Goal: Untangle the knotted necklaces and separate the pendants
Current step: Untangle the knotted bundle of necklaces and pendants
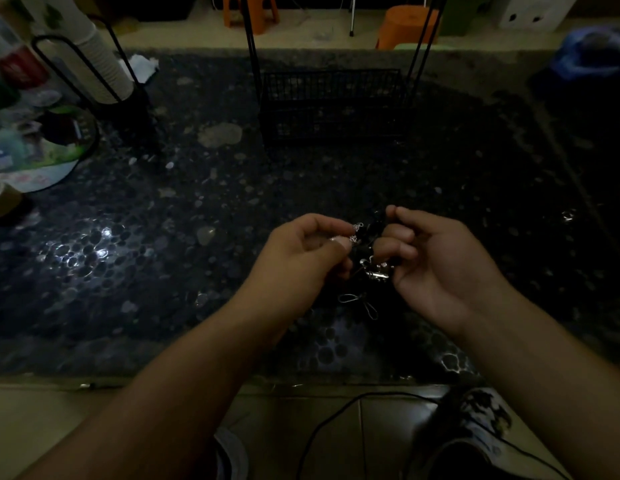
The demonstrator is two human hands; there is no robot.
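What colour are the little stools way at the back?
Orange. The stools show at the top of the head view, on the floor beyond the table.

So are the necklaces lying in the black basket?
No, both hands, left hand and right hand, hold the necklaces in front of the basket.

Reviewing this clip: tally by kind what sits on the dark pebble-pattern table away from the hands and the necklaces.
Black wire mesh basket: 1
Black wire cup holder with white paper cups: 1
Round colourful printed fan: 1
Roll of tape at the left edge: 1
Crumpled white tissue: 1
Total: 5
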